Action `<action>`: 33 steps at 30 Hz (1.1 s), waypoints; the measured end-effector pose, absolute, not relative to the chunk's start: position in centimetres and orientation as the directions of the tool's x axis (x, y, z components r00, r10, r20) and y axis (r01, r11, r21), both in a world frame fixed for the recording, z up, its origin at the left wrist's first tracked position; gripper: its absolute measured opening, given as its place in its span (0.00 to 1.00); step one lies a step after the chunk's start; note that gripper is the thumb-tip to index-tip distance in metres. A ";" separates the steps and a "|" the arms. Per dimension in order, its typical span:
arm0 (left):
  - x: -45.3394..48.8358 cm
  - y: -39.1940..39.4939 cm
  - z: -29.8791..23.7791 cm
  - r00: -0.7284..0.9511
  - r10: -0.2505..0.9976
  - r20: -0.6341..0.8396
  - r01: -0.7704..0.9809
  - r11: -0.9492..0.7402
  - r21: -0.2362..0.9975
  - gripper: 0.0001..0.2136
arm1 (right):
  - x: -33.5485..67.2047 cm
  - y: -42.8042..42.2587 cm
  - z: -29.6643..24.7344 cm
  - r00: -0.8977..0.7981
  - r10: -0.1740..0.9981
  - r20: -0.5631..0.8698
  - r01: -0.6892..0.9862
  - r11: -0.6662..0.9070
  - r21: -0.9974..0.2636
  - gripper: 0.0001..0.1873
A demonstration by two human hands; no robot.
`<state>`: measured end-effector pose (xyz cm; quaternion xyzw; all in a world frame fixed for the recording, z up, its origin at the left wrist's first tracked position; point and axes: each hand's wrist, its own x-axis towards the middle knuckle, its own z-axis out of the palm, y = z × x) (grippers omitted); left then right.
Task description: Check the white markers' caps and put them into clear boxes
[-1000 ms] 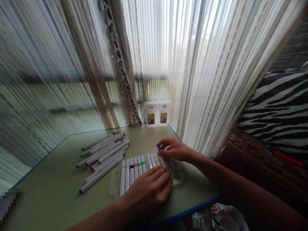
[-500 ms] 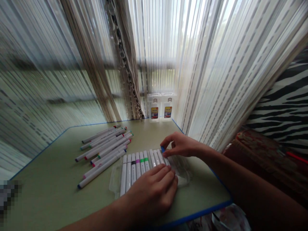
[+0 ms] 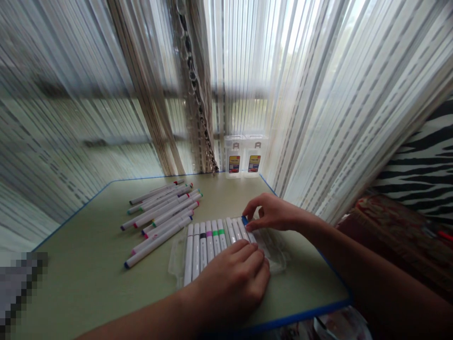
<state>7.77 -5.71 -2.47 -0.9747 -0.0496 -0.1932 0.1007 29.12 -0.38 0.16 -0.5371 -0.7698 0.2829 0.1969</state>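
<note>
A clear plastic case (image 3: 176,257) lies on the green table and holds a row of white markers (image 3: 197,252), some with black, purple or green bands. My left hand (image 3: 235,276) lies palm down across the lower part of the row, its fingers curved over the markers and hiding their ends. At the row's right end, my right hand (image 3: 271,212) pinches the top of a blue-banded marker (image 3: 245,220) between thumb and forefinger. That marker's lower part runs under or beside my left fingers.
Left of the case lies a loose pile of white markers (image 3: 166,215) with coloured ends. Two clear cases with labels (image 3: 244,165) stand at the table's far corner, before string curtains (image 3: 300,94). A blurred-out object (image 3: 17,283) is at the left edge.
The whole view has shifted slightly, so everything sits a little further right. Both hands keep nearly the same places on the markers; the blue-banded marker's top looks lower, flatter in the row.
</note>
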 end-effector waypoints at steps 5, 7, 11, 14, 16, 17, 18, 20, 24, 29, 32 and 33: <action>8.1 -5.5 -2.5 0.927 0.079 0.366 0.140 -0.980 -0.145 0.06 | 29.0 -0.3 0.2 -0.340 0.941 -0.005 0.707 0.252 -0.661 0.18; 8.2 -5.2 -2.7 0.928 0.080 0.363 0.141 -0.979 -0.145 0.05 | 29.0 -0.3 0.2 -0.329 0.944 -0.022 0.710 0.231 -0.665 0.19; 8.3 -5.1 -2.6 0.916 0.093 0.391 0.153 -0.980 -0.126 0.05 | 28.8 -0.4 0.1 -0.297 0.953 -0.063 0.723 0.182 -0.666 0.21; 8.2 -5.5 -1.8 0.911 0.079 0.405 0.145 -0.980 -0.135 0.09 | 28.7 -0.6 0.2 -0.272 0.962 -0.036 0.735 0.183 -0.653 0.21; 8.1 -5.7 -0.8 0.904 0.074 0.422 0.151 -0.977 -0.151 0.11 | 28.5 -0.6 0.6 -0.245 0.970 0.003 0.716 0.183 -0.674 0.20; 8.0 -5.6 -0.2 0.897 0.084 0.435 0.164 -0.975 -0.150 0.11 | 28.3 -0.5 0.9 -0.227 0.973 0.030 0.706 0.186 -0.684 0.19; 7.9 -5.3 0.5 0.888 0.103 0.449 0.185 -0.972 -0.143 0.11 | 28.1 -0.3 1.3 -0.210 0.976 0.061 0.698 0.193 -0.690 0.18; 7.6 -4.0 1.9 0.855 0.172 0.490 0.250 -0.963 -0.098 0.10 | 27.2 0.4 2.2 -0.178 0.975 0.135 0.696 0.222 -0.683 0.16; 5.8 1.2 4.4 0.753 0.466 0.464 0.484 -0.871 0.087 0.09 | 24.7 2.8 4.0 -0.135 0.953 0.270 0.707 0.283 -0.648 0.11; 1.0 9.0 5.1 0.605 0.719 0.341 0.736 -0.669 0.104 0.11 | 22.2 5.7 4.2 -0.051 0.918 0.393 0.712 0.309 -0.631 0.11; -2.6 12.9 4.3 0.499 0.831 0.246 0.841 -0.533 0.094 0.16 | 22.3 6.4 3.3 0.005 0.896 0.444 0.696 0.316 -0.645 0.12; -3.6 13.9 4.0 0.465 0.858 0.219 0.866 -0.492 0.089 0.16 | 22.5 6.5 2.9 0.019 0.889 0.457 0.690 0.319 -0.650 0.12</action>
